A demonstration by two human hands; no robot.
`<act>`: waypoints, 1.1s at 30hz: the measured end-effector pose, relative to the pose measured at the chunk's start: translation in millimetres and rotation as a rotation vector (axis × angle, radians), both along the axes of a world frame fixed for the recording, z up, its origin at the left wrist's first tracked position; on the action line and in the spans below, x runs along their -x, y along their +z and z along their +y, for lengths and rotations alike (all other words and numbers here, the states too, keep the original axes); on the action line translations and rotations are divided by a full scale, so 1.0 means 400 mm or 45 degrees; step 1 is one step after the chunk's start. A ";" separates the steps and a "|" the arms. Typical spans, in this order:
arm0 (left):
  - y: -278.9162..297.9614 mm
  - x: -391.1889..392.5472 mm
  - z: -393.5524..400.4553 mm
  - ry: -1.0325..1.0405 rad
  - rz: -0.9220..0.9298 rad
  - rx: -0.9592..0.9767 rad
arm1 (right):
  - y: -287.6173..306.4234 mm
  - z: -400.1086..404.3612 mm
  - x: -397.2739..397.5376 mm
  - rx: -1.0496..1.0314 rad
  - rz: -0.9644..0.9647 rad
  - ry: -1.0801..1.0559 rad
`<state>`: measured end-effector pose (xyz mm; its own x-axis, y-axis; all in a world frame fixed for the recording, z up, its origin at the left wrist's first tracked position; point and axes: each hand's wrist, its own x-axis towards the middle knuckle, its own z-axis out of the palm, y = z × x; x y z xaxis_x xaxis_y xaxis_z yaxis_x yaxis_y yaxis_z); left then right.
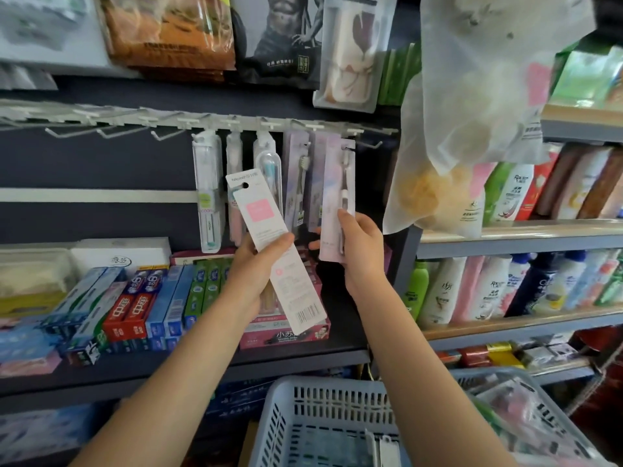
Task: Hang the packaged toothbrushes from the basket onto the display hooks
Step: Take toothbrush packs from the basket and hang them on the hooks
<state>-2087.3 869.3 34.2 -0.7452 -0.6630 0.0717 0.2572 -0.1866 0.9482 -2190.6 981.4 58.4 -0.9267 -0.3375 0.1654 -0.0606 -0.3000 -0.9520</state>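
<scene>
While gripping a white pack (269,237) at mid-length, left hand (259,264) curled round it, pack tilted with long axis running up-left to down-right, hang hole at the upper end. Right hand (359,251) pinching the lower part of a pink pack (332,197), upright, apparently already on its hook. Nearest free hooks (161,133) up and left of the left hand, on the rail (236,121); left hand the nearer. Basket (303,409) below, between the forearms, more packs inside.
</scene>
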 end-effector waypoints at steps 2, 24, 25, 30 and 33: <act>-0.004 0.002 0.015 0.016 -0.008 -0.001 | -0.026 -0.002 0.013 -0.051 -0.074 -0.056; -0.052 0.038 0.031 0.333 -0.109 0.193 | -0.167 0.032 -0.001 -0.389 -0.072 0.327; -0.049 0.041 0.033 0.356 -0.107 0.182 | -0.170 0.045 -0.026 -0.427 0.049 0.429; -0.019 0.045 0.066 0.338 -0.095 0.133 | -0.175 0.069 -0.085 -0.454 0.306 0.599; -0.006 0.028 0.085 0.269 -0.109 0.177 | -0.170 0.084 -0.084 -0.402 0.348 0.544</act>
